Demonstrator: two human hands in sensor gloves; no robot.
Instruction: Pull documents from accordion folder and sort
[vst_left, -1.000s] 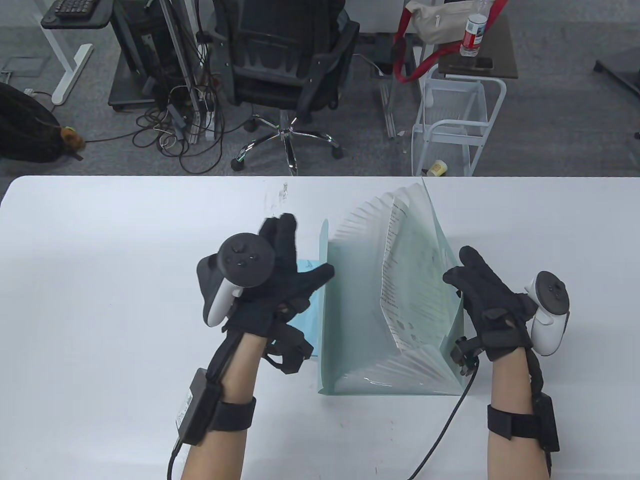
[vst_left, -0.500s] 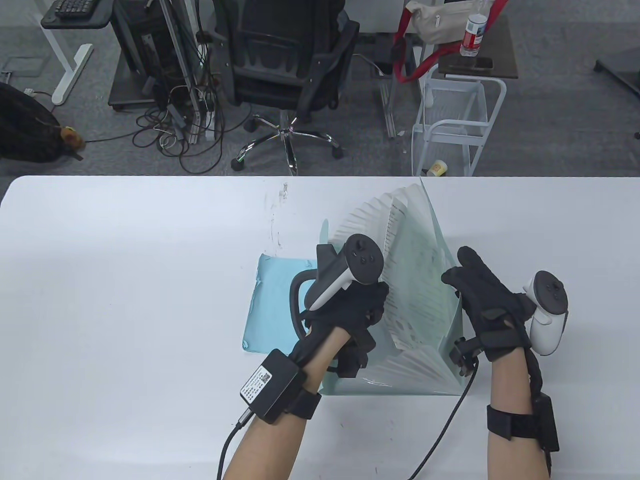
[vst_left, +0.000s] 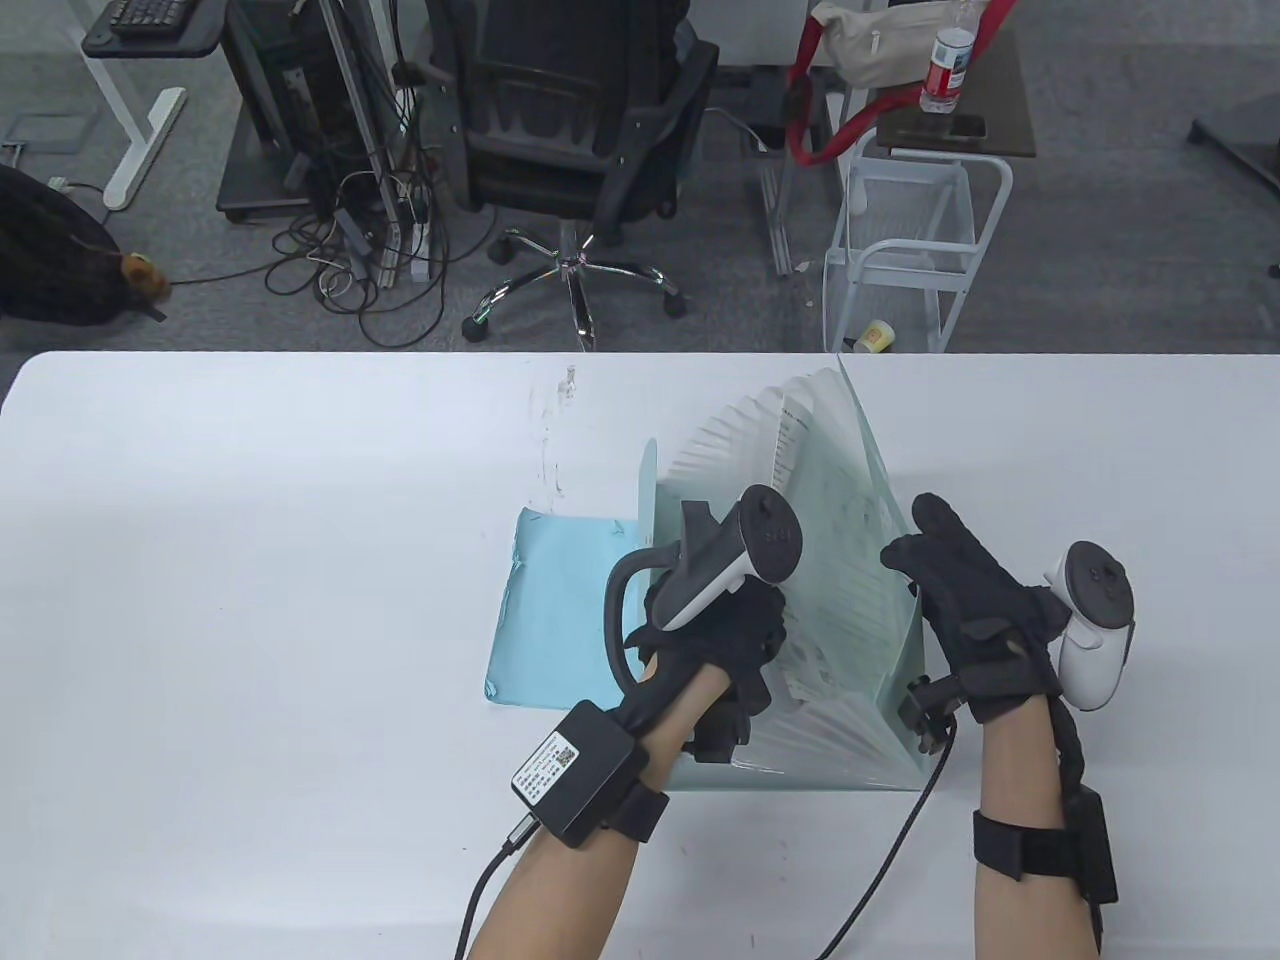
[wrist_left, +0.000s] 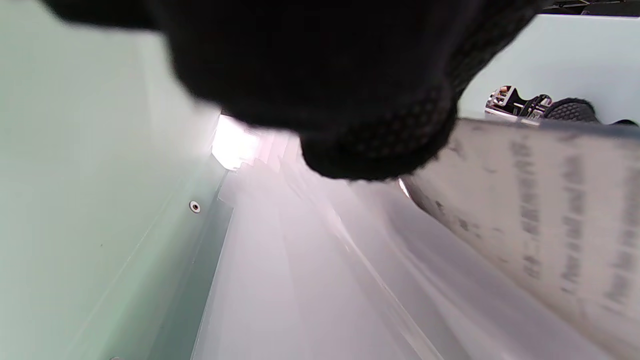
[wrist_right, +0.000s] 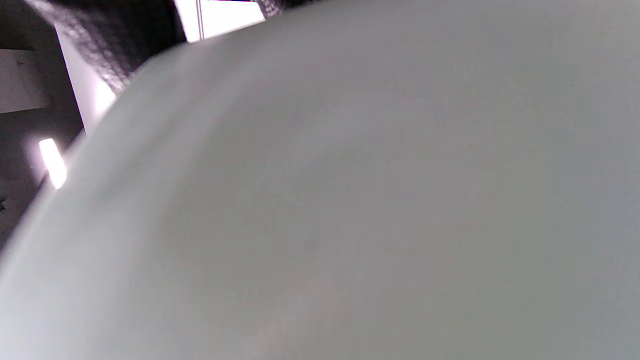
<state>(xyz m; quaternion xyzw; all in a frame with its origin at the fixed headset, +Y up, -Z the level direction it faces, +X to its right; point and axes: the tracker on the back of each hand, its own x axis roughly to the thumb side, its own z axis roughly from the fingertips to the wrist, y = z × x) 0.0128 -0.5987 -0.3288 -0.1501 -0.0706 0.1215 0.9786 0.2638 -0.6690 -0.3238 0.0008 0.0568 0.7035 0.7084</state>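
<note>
A pale green translucent accordion folder (vst_left: 700, 450) stands fanned open on the white table (vst_left: 250, 550). A printed white sheet (vst_left: 792, 440) stands in one of its pockets. My left hand (vst_left: 745, 640) reaches into the folder; in the left wrist view a gloved fingertip (wrist_left: 375, 145) touches the edge of the printed sheet (wrist_left: 550, 200), beside the folder's green wall (wrist_left: 75, 200). I cannot tell whether it pinches the sheet. My right hand (vst_left: 925, 565) grips the folder's right cover, which fills the right wrist view (wrist_right: 350, 200). A light blue sheet (vst_left: 555, 610) lies flat to the left of the folder.
The table's far edge runs just behind the folder. Beyond it stand an office chair (vst_left: 570, 120) and a white wire cart (vst_left: 910, 250). My right wrist's cable (vst_left: 890, 850) trails over the table near the front edge.
My left hand has swung from the blue sheet on the left into the fanned folder, uncovering the blue sheet, and now sits at the printed sheet. My right hand has stayed on the cover.
</note>
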